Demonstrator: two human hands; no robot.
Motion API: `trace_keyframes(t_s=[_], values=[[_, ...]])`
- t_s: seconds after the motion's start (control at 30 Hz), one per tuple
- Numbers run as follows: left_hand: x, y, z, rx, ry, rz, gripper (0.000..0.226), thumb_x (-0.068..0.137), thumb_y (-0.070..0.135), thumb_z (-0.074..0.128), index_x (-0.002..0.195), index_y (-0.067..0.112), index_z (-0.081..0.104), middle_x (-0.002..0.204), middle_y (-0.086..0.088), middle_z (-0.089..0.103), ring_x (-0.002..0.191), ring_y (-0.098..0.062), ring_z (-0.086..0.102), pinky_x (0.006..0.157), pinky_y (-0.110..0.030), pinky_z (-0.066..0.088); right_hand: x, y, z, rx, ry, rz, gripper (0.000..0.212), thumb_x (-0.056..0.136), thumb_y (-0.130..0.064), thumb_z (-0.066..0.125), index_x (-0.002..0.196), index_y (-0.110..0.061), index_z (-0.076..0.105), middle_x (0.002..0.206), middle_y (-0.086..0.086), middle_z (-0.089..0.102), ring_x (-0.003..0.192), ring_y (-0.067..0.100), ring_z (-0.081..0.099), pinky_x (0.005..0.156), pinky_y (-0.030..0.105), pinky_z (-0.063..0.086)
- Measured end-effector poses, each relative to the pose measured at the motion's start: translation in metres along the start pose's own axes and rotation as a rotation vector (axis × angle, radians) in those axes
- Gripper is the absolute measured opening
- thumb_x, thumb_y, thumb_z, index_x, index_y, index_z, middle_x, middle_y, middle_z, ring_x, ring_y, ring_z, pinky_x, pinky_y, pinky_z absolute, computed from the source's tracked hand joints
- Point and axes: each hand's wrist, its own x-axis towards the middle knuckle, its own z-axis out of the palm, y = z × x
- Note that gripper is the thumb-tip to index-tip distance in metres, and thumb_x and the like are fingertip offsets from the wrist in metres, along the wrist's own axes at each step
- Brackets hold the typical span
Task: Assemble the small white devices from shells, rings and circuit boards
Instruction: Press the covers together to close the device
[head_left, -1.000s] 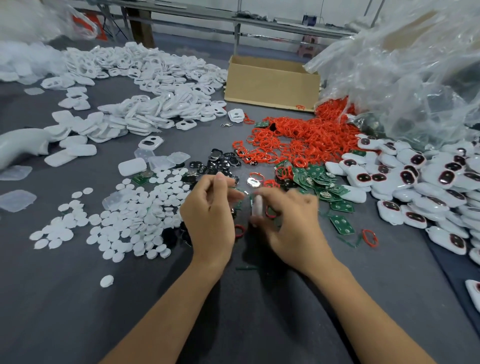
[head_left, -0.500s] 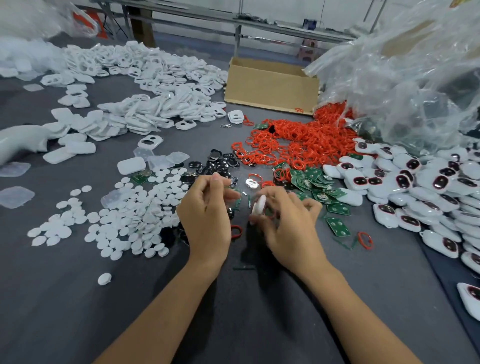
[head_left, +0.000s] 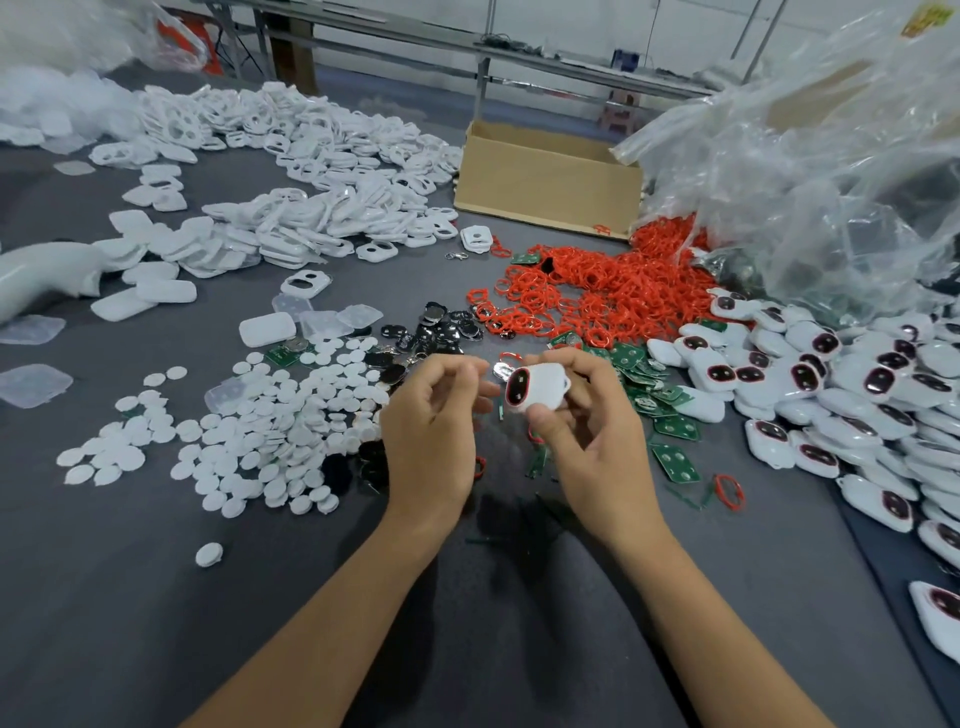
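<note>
White device (head_left: 537, 393) pinched in right hand (head_left: 597, 447) (left hand (head_left: 431, 441) beside, curled, contents unclear).

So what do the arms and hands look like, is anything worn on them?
The left hand and right hand are bare: no gloves, rings or watch show. The forearms are bare too, with no sleeves, bands or markings in view down to the picture's lower edge.
</note>
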Motion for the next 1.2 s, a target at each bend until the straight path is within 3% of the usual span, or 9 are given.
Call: trace_keyframes(t_s=[0.2, 0.33, 0.43, 0.53, 0.6, 0.73, 0.9, 1.2], values=[[-0.0016, 0.0009, -0.0001, 0.009, -0.06, 0.009, 0.028, 0.091, -0.003, 0.054, 0.086, 0.02, 0.07, 0.078, 0.003, 0.074, 0.07, -0.008, 0.068, 0.063, -0.025, 0.052, 0.0014, -0.0029, -0.0002, 0.185, 0.003, 0.082, 0.038, 0.087, 0.015, 0.054, 0.11, -0.014, 0.05, 0.103, -0.004, 0.068, 0.089, 0.005, 0.063, 0.079, 0.016, 0.048], [-0.0008, -0.0004, 0.0001, 0.012, -0.054, 0.034, 0.022, 0.09, 0.002, 0.06, 0.088, 0.02, 0.072, 0.079, 0.004, 0.074, 0.071, -0.011, 0.069, 0.059, -0.024, 0.052, 0.002, -0.0028, -0.0011, 0.24, 0.021, 0.119, 0.036, 0.085, 0.017, 0.055, 0.109, -0.009, 0.049, 0.095, 0.004, 0.068, 0.081, 0.01, 0.062, 0.073, 0.018, 0.049], [-0.002, -0.0006, 0.0009, 0.038, -0.129, 0.099, 0.019, 0.088, 0.001, 0.064, 0.093, 0.016, 0.075, 0.084, 0.004, 0.075, 0.078, -0.012, 0.071, 0.071, -0.034, 0.058, 0.0024, -0.0029, -0.0003, 0.351, 0.087, 0.212, 0.03, 0.083, 0.017, 0.057, 0.101, -0.007, 0.051, 0.087, 0.011, 0.07, 0.075, 0.015, 0.066, 0.066, 0.021, 0.053], [-0.0014, -0.0019, 0.0011, 0.068, -0.141, 0.121, 0.024, 0.088, -0.003, 0.063, 0.096, 0.015, 0.076, 0.089, 0.005, 0.076, 0.083, -0.01, 0.071, 0.079, -0.035, 0.058, 0.0027, -0.0005, -0.001, 0.463, 0.099, 0.327, 0.024, 0.085, 0.016, 0.054, 0.097, -0.006, 0.053, 0.086, 0.019, 0.071, 0.079, 0.025, 0.069, 0.069, 0.031, 0.058], [-0.0011, -0.0024, 0.0009, 0.066, -0.137, 0.108, 0.026, 0.087, -0.004, 0.062, 0.096, 0.015, 0.077, 0.091, 0.005, 0.076, 0.085, -0.011, 0.071, 0.08, -0.031, 0.057, 0.0031, 0.0027, -0.0017, 0.465, 0.057, 0.366, 0.024, 0.087, 0.016, 0.052, 0.102, -0.002, 0.054, 0.088, 0.021, 0.07, 0.082, 0.029, 0.069, 0.076, 0.037, 0.059], [-0.0019, -0.0009, -0.0001, 0.076, -0.153, 0.103, 0.026, 0.087, -0.004, 0.064, 0.096, 0.016, 0.077, 0.095, 0.007, 0.075, 0.088, -0.001, 0.069, 0.076, -0.01, 0.049, 0.0024, 0.0054, -0.0025, 0.383, -0.049, 0.399, 0.025, 0.089, 0.014, 0.049, 0.107, 0.004, 0.063, 0.09, 0.022, 0.07, 0.08, 0.027, 0.068, 0.075, 0.032, 0.058], [-0.0038, 0.0012, 0.0008, 0.059, -0.198, 0.109, 0.023, 0.087, -0.004, 0.065, 0.097, 0.014, 0.077, 0.096, 0.007, 0.075, 0.089, 0.001, 0.068, 0.077, -0.009, 0.049, 0.0033, 0.0065, -0.0082, 0.361, -0.024, 0.419, 0.024, 0.087, 0.016, 0.049, 0.099, 0.004, 0.067, 0.08, 0.017, 0.071, 0.07, 0.022, 0.069, 0.065, 0.025, 0.056], [-0.0043, 0.0005, 0.0014, 0.01, -0.19, 0.088, 0.024, 0.088, -0.004, 0.064, 0.096, 0.014, 0.076, 0.096, 0.004, 0.075, 0.089, -0.002, 0.07, 0.076, -0.011, 0.05, 0.0031, 0.0044, -0.0089, 0.423, -0.046, 0.453, 0.022, 0.087, 0.013, 0.051, 0.098, 0.003, 0.067, 0.08, 0.016, 0.072, 0.071, 0.023, 0.07, 0.065, 0.026, 0.056]])
